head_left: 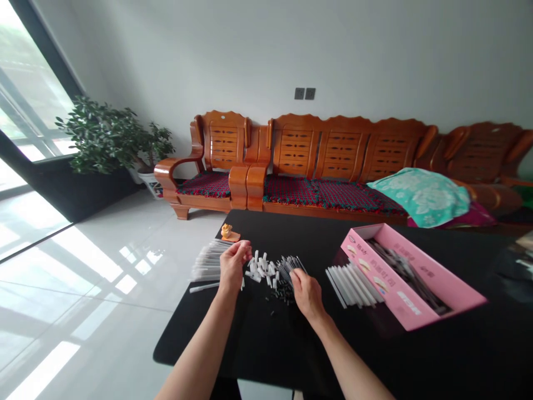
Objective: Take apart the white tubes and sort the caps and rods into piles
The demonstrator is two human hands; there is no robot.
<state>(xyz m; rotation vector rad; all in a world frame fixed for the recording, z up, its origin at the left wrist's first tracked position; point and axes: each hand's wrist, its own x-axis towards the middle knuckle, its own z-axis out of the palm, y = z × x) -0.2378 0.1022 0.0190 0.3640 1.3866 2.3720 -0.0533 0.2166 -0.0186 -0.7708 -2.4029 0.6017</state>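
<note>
My left hand (233, 268) is raised over the left part of the table, thumb and fingertips pinched together; whatever they hold is too small to make out. Beside it lies a row of pale translucent tubes (207, 260), and just to its right a heap of short white caps (261, 270). My right hand (307, 291) has its fingers curled at the near side of a bundle of thin dark sticks (290, 266), closed on some of them. Small black pieces (284, 293) are heaped under and beside that bundle. A second row of whitish tubes (353, 284) lies right of my right hand.
A pink box (393, 289) with dark sticks inside stands on the right of the black table (250, 333). A small orange figurine (227, 230) sits at the far left edge. Behind are wooden sofas (295, 150), a turquoise cloth (425, 194) and a potted plant (108, 133).
</note>
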